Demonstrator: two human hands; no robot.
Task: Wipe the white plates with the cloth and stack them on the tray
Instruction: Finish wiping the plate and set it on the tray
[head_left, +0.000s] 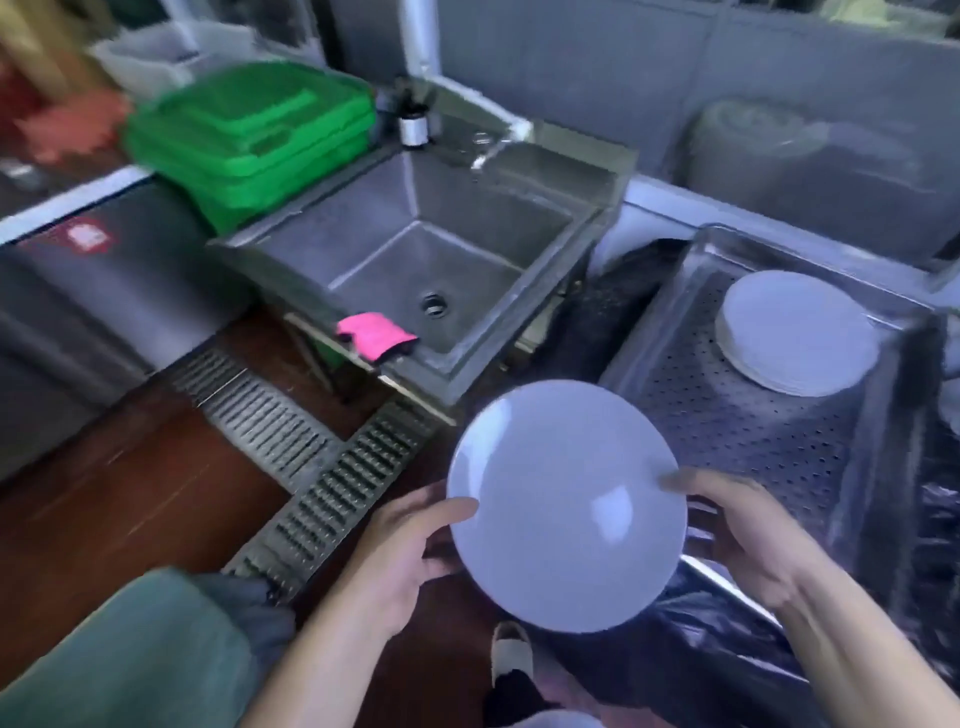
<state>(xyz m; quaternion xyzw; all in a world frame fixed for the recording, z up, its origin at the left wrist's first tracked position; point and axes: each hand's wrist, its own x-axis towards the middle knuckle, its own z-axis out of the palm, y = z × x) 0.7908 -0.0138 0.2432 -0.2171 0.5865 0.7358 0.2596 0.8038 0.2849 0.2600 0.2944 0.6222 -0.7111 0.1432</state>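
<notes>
Kitchen floor of dark red boards below: left hand (400, 561) and right hand (737, 540) curl fingers round opposite rims of a round white plate (566, 504), held beside a perforated steel tray (727, 415) bearing stacked white plates (795, 332); pink cloth (375, 333) on sink rim.

Commercial kitchen washing-up area: steel sink (415, 249), floor drain grates (311, 467)

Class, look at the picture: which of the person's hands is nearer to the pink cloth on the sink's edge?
Left. The left hand grips the plate's left rim, below the pink cloth. The right hand grips the opposite rim, farther from it, beside the tray.
</notes>
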